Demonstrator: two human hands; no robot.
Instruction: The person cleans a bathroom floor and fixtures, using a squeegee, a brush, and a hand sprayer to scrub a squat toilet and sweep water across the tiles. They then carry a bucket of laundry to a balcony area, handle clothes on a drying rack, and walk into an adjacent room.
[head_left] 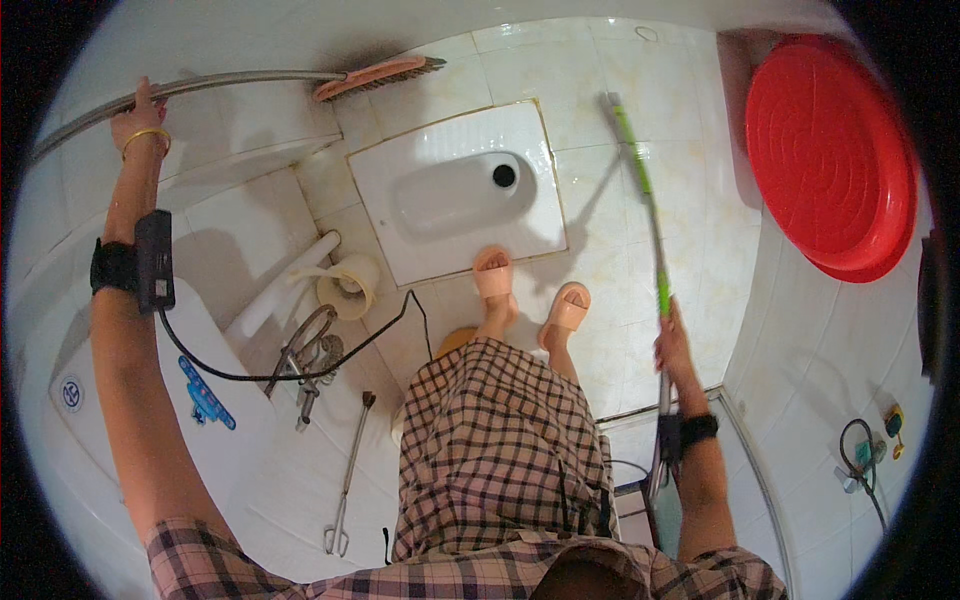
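At the far left, my left hand (140, 118) is closed round the long metal handle of a broom (375, 78). The broom's pinkish head and dark bristles rest against the back wall area, above the squat toilet (450, 200). On the right, my right hand (675, 348) grips a long green and grey pole (645, 185). Its far end slants away over the tiled floor to the right of the toilet; what is fixed to that end I cannot make out. The pole's near part runs down along my right forearm.
A large red basin (830, 160) leans against the right wall. To the left stand a white washing machine (235, 455), a white pipe (285, 290), a cream bucket (347, 285) and a tap (308, 390). Metal tongs (347, 480) hang lower down. My feet in pink slippers (567, 312) stand before the toilet.
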